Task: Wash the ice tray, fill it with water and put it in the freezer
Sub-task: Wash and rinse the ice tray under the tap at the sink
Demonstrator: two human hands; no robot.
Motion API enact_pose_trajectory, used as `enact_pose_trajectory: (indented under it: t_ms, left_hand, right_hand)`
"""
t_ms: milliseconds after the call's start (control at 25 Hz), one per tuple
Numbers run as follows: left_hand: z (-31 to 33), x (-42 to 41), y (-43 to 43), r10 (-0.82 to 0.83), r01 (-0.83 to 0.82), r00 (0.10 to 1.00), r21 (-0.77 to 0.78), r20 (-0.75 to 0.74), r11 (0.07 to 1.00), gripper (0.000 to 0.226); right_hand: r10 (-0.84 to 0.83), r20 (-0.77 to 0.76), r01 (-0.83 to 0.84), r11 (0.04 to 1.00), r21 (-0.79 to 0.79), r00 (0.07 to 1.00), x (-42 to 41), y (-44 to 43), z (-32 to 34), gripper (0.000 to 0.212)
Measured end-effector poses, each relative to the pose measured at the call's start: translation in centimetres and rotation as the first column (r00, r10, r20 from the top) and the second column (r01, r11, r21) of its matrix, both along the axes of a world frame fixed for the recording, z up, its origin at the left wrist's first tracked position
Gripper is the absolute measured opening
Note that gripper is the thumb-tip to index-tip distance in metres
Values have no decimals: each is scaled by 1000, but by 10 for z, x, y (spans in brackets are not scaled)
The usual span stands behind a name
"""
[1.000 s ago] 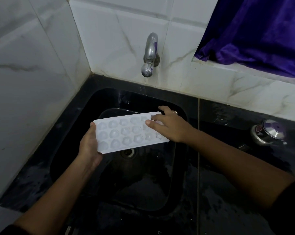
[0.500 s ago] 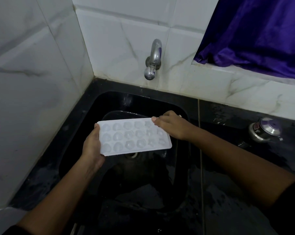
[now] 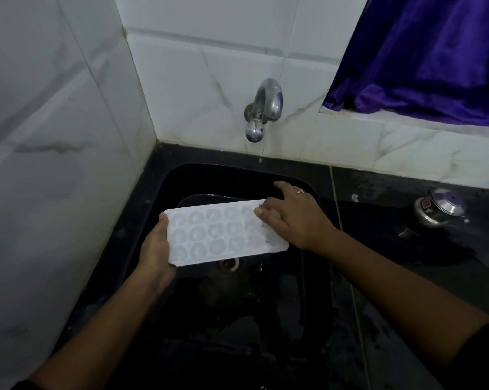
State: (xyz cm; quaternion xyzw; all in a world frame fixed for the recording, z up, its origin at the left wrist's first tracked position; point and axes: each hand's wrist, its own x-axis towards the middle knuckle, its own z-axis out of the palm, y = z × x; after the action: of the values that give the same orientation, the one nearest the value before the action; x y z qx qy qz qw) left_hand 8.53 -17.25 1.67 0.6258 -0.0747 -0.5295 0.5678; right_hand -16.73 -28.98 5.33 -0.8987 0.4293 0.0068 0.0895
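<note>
A white ice tray is held cups-up over the black sink, just above the drain and lower than the wall tap. Its left short end is gripped by the left hand. The right hand is laid on its right end with fingers spread, the thumb hidden. A steel pot is seen on the black table at right, below a purple curtain.
</note>
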Motion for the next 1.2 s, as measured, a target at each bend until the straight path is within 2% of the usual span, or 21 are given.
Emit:
enact_pose_trajectory:
  t_ms: [120, 200, 280, 400, 480, 600, 680, 800, 920, 1000, 1080, 1200]
  left_hand:
    - [-4, 8, -3, -23, 23, 1000, 1, -8, 1000, 51]
    - [-5, 11, -5, -39, 39, 999, 0, -19, 999, 51]
    - [-7, 14, -8, -41, 41, 998, -8, -42, 999, 52]
    - [-7, 19, -13, -64, 63, 996, -10, -70, 998, 53]
    - [-10, 21, -16, -67, 67, 994, -13, -81, 998, 52]
    - [-13, 22, -19, -71, 69, 994, -18, -86, 997, 49]
    - [-15, 24, -21, -60, 59, 993, -11, -98, 998, 49]
    - [-18, 24, -25, -71, 71, 992, -4, -107, 997, 50]
    - [-18, 24, -25, -70, 70, 991, -9, -113, 998, 50]
    - [-18, 23, -26, -81, 80, 992, -6, -101, 997, 51]
    - [-20, 24, -26, -77, 76, 992, -8, -103, 997, 52]
    - [-19, 25, -27, -88, 88, 991, -11, -97, 996, 53]
  right_hand:
    - [-6, 4, 6, 1000, -1, 1000, 4, 2, -4, 72]
    - [-76, 41, 75, 997, 26, 996, 8, 3, -7, 72]
    - [-54, 28, 53, 998, 16, 998, 11, 5, -13, 75]
    - [-155, 88, 151, 988, 44, 984, 12, 7, -15, 73]
    - [-115, 57, 113, 993, 27, 992, 15, 8, -17, 73]
    - [-161, 79, 159, 987, 31, 984, 14, 8, -17, 70]
    - [-105, 41, 104, 994, 20, 994, 13, 8, -19, 74]
    - [-191, 75, 187, 981, 56, 979, 14, 7, -16, 71]
    - [-137, 29, 136, 989, 60, 990, 17, 7, -16, 77]
    - [-179, 27, 177, 982, 74, 983, 22, 4, -12, 78]
    - [-265, 26, 259, 956, 137, 964, 31, 2, -8, 76]
    - [-420, 21, 374, 830, 415, 907, 40, -7, -1, 73]
